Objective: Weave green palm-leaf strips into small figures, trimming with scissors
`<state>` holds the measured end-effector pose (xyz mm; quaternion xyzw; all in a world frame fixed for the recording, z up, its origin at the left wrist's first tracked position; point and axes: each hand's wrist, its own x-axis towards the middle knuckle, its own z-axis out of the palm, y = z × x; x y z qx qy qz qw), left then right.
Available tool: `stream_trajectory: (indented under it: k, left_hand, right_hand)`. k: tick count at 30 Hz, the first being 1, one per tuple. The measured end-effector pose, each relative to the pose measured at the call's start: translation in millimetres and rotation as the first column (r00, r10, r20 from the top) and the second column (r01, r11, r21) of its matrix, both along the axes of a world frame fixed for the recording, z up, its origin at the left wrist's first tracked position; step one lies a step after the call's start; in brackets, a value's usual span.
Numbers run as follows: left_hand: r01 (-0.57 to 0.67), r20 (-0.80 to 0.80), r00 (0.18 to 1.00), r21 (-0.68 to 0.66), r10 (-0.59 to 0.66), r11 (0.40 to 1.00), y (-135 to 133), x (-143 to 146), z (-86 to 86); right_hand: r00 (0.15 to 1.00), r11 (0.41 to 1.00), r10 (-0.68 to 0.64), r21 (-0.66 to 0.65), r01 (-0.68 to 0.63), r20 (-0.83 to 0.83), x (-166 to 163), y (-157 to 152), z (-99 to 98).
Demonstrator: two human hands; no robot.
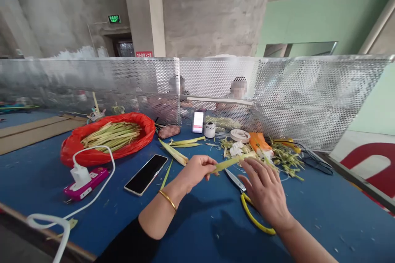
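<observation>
Pinching a flat pale-green plant strip [230, 163] between thumb and fingertips of the left hand [198, 168], and holding the right hand [266, 185] loosely spread-fingered, perhaps touching the other end.

2 arms [163, 213] fwd, L hand [199, 169] pinching, R hand [264, 187] palm-down w/ fingers bent.

Workshop, concrete walls [216, 16], exit sign [114, 19], perforated metal partition [296, 94], blue worktable [191, 234]
</observation>
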<state>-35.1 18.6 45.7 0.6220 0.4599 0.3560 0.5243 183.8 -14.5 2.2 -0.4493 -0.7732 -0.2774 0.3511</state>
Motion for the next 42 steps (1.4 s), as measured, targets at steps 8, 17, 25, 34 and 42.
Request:
stream_trajectory:
  k: [8,17,25,34,42]
  left_hand:
    - [0.067,0.315,0.949,-0.308,0.035,0.949,2.7,-14.6,-9.0]
    - [-0.078,0.272,0.956,-0.132,0.112,0.988,-12.2,16.1,-35.1]
    - [-0.219,0.218,0.949,-0.069,0.229,0.973,-13.3,21.3,-39.6]
    - [-0.232,0.270,0.925,-0.155,0.268,0.960,-12.6,21.5,-36.5]
    - [-0.027,0.222,0.972,-0.238,0.082,0.971,-20.9,31.6,-46.5]
  right_hand:
    - [0.987,0.833,0.036,-0.540,-0.117,-0.158,8.7,10.4,-3.5]
    - [0.583,0.262,-0.241,-0.630,-0.731,-0.776,-32.4,-6.5,-15.1]
    - [0.567,0.312,-0.286,-0.634,-0.707,-0.773,-39.0,-11.0,-14.5]
    - [0.523,0.267,-0.369,-0.627,-0.732,-0.768,-37.9,-14.1,-10.7]
    - [0.745,0.628,-0.145,-0.642,-0.440,-0.651,-37.4,-16.7,-14.6]
